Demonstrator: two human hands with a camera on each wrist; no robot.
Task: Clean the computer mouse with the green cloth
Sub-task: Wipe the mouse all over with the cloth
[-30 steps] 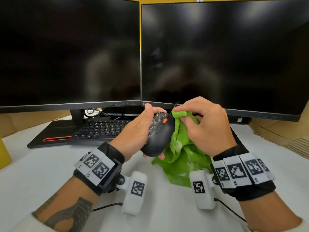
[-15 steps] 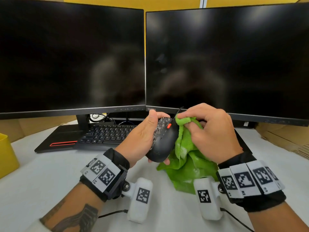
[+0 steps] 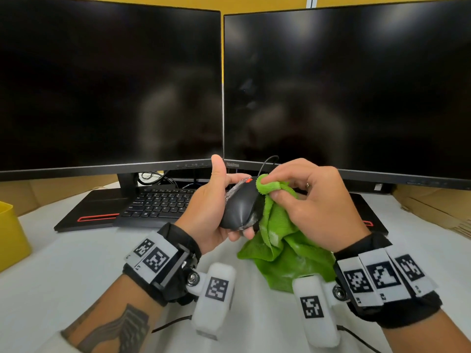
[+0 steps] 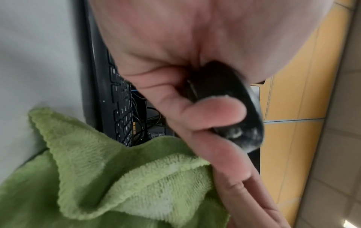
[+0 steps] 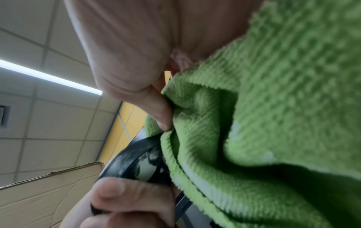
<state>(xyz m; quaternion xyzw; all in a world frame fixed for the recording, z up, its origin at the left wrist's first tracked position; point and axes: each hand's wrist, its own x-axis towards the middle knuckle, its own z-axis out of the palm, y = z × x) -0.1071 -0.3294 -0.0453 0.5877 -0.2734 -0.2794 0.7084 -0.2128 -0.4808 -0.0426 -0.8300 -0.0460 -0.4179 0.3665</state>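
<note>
The left hand (image 3: 216, 212) grasped the black computer mouse (image 3: 242, 205) above the bench (image 3: 63, 263), its thumb now lifted straight up rather than resting on top. The right hand (image 3: 316, 202) pinched the green cloth (image 3: 277, 240), whose bunched tip had moved up to the mouse's front by the red wheel.

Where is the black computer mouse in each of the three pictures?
Head view: the black computer mouse sits centre, gripped by the left hand, beside the fuzzy green cloth.
Left wrist view: right of centre, fingers curled round it.
Right wrist view: lower middle, against the cloth.
Shared landmark: the green cloth, pinched by the right hand.
</note>
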